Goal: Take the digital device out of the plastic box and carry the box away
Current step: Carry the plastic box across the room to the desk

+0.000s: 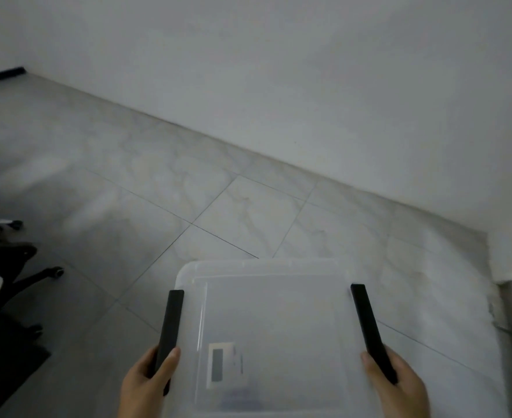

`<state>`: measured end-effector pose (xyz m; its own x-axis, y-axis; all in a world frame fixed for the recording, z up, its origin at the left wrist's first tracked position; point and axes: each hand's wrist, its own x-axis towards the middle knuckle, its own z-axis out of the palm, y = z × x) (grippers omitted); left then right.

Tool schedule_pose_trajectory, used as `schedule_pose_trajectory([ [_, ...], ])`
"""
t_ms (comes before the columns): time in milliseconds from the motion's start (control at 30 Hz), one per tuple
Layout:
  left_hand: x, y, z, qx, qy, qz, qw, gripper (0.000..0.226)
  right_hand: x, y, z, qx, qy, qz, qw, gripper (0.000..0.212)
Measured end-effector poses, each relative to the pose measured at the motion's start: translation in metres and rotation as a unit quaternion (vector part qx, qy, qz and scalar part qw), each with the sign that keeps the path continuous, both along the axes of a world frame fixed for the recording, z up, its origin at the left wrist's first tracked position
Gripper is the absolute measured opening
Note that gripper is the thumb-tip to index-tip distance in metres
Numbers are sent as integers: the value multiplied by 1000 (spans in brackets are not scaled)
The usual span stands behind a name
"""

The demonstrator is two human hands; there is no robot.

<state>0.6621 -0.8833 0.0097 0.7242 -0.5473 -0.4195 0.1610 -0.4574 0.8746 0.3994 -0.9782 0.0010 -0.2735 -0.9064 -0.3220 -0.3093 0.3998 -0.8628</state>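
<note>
A clear plastic box [266, 321] with a translucent lid and two black side latches fills the lower middle of the head view, held above a tiled floor. My left hand [146, 384] grips its left side at the black latch [170, 330]. My right hand [396, 387] grips the right side at the other black latch [369, 327]. A white label with a dark rectangle [221, 365] shows through the lid near me. No digital device can be made out; the image is blurred.
Grey marbled floor tiles [248, 212] run to a white wall [278, 70] ahead. A black office chair base with castors [22, 273] stands at the left edge. A door frame or wall corner [510, 285] is at the right.
</note>
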Motion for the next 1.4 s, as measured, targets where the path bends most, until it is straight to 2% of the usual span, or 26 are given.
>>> schedule_pose_trajectory([
  [167,45,-127,-16,23,14,24,999,32,51,-141,-13,31,3,35,999,33],
  [433,133,-346,4,-70,27,58,995,32,142,-369,9,-35,1,53,998,35],
  [600,180,-445,-19,-31,24,91,995,34,200,-492,-3,-29,21,97,995,36],
  [700,218,-511,-36,-22,32,143,989,35,248,-577,-17,-28,15,135,990,35],
  [767,236,-541,-30,-35,33,169,984,34,278,-611,-12,-30,15,158,987,32],
  [867,280,-604,-27,-40,23,230,972,30,344,-707,-6,-42,5,226,973,31],
  [1000,336,-647,-24,-31,9,316,948,24,439,-789,0,-33,16,328,944,31],
  [1200,412,-677,-25,25,11,412,911,24,574,-838,-8,0,49,438,898,32],
  [1400,588,-716,-29,-9,-10,461,887,23,772,-891,-7,1,28,483,875,32],
])
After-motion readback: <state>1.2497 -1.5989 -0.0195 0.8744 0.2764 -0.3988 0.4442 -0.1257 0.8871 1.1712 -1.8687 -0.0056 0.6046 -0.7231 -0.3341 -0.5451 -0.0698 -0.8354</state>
